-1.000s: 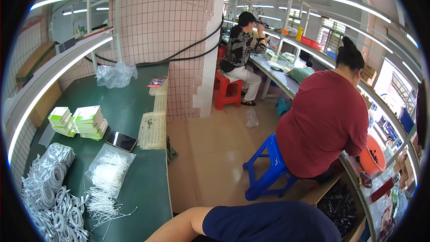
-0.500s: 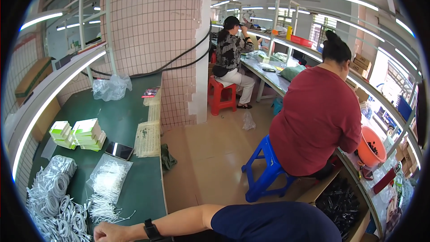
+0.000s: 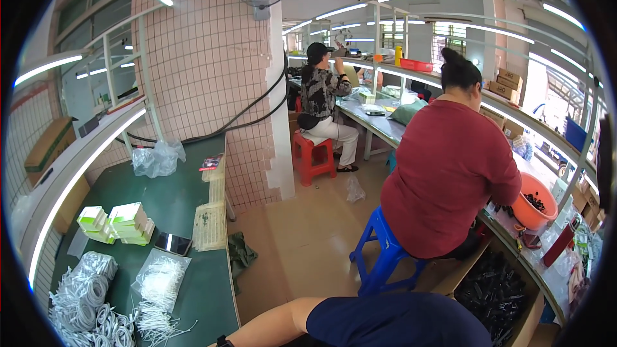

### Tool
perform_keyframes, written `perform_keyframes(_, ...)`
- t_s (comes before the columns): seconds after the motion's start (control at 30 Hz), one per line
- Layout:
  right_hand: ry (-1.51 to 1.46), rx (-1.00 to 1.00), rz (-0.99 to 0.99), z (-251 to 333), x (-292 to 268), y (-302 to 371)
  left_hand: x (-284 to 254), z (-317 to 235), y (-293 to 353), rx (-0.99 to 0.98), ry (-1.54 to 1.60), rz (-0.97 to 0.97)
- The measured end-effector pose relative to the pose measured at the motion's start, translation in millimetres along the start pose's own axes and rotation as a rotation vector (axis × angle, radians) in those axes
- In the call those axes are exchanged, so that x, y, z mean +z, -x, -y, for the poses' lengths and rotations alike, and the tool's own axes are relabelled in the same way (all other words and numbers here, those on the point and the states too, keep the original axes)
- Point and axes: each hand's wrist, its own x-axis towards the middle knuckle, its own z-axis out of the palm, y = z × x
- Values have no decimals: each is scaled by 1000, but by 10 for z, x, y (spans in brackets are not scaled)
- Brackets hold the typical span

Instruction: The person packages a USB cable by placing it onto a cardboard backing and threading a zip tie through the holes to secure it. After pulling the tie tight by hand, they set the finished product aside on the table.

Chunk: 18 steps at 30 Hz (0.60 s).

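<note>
My right forearm (image 3: 273, 324), in a navy sleeve, reaches left along the lower edge; a dark wrist band (image 3: 223, 341) shows at its end. The right hand itself is cut off below the picture, and my left hand is out of sight. Nearest to that arm, on the green table (image 3: 205, 286), lies a clear bag of thin white strips (image 3: 159, 283) like cable ties, some spilling out loose. Left of it sits a heap of coiled light-grey cables (image 3: 87, 289). Behind them are a dark phone (image 3: 173, 243) and stacks of small white-and-green boxes (image 3: 128, 222).
A person in a red top (image 3: 443, 173) sits on a blue stool (image 3: 376, 250) at the right bench, beside an orange basin (image 3: 535, 202). Below is a carton of black parts (image 3: 491, 292). Another person (image 3: 324, 99) sits farther back on a red stool (image 3: 313, 157).
The view has tilted upward, so the table sits lower. My right hand, visible at the lower left with bent fingers before, has dropped out of the picture.
</note>
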Motion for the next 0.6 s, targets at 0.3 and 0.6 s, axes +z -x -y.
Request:
perform_keyframes(0.3, 12, 57, 2, 31, -95, 117, -431, -523, -277, -378, 214, 143)
perform_keyframes(0.6, 704, -17, 83, 139, 153, -492, -609, -596, -75, -583, 340, 10)
